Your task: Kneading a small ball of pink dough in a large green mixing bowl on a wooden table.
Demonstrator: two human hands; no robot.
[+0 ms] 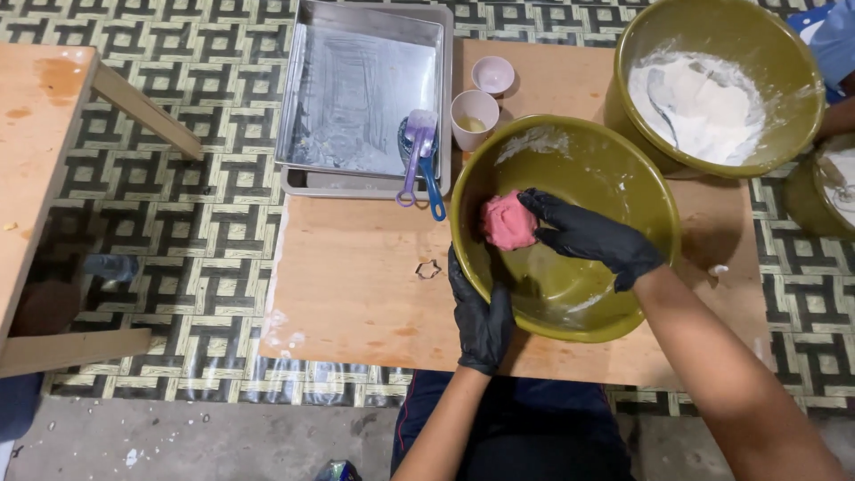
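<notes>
1. Nearest the camera are the person's bare forearms, both ending in black gloves, over a low plywood board [356, 294].
2. The left hand [481, 316] wraps around the near rim of an olive-green mixing bowl [614, 178], fingers spread up its outer wall and gripping it.
3. The right hand [592, 236] reaches inside that bowl, fingers curled and pressing against a lump of pink dough [509, 220], which sits on the bowl's inner wall just beyond the left hand.
4. Just left of the left hand, a small metal star-shaped cookie cutter [428, 269] lies on the board.
5. Beyond the left hand stand two small cups [476, 114], one behind the other, and left of them two stacked metal baking trays [356, 98].
6. A purple spatula [417, 151] and a blue-handled brush [431, 191] rest over the trays' near edge.
7. Beyond the right hand, a second olive-green bowl [784, 53] holds white flour.
</notes>
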